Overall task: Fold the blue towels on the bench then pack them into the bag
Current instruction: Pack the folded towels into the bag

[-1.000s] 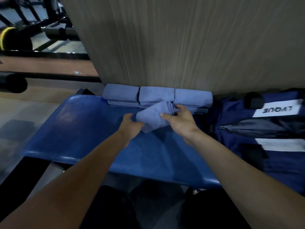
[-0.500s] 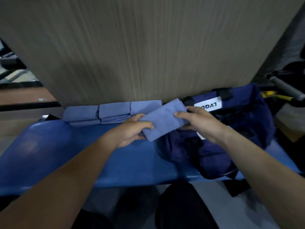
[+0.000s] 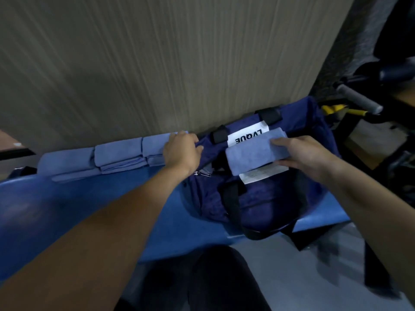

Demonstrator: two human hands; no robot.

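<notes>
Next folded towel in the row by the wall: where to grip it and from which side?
Take the folded towel nearest the bag by its front edge, coming from the bench side. It lies flat against the wall, so the back is blocked; the front layers are exposed for a thumb-under pinch. The left hand already rests at its right end; the right hand holds another towel.

My right hand (image 3: 307, 158) grips a folded towel (image 3: 251, 153) over the bag (image 3: 265, 198). My left hand (image 3: 183, 151) grips the bag's edge, with the towel stack (image 3: 119, 157) just left of it on the tabletop (image 3: 89, 209).
</notes>
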